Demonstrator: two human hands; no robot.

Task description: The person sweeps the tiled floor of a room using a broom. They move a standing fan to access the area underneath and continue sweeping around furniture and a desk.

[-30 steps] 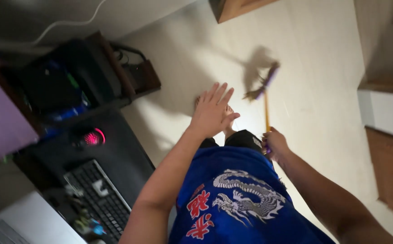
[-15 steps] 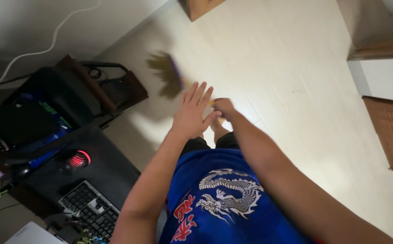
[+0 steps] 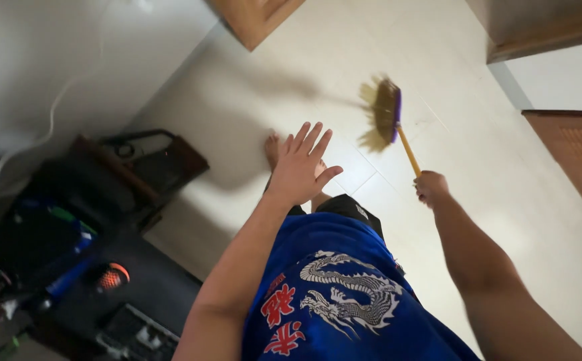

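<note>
Your right hand [image 3: 430,187] gripped the yellow handle of the broom [image 3: 386,113] over the pale floor [image 3: 478,167] ahead of your bare foot [image 3: 272,148], your empty left hand [image 3: 301,167] splayed wide, so short low strokes probably suited best.

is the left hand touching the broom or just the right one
Apart. The head view shows the left hand open with fingers spread, bare floor between it and the broom. Only the right hand grips the yellow handle.

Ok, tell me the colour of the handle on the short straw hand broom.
Yellow, with a purple band at the bristles: short straw hand broom, clearest in the head view.
</note>
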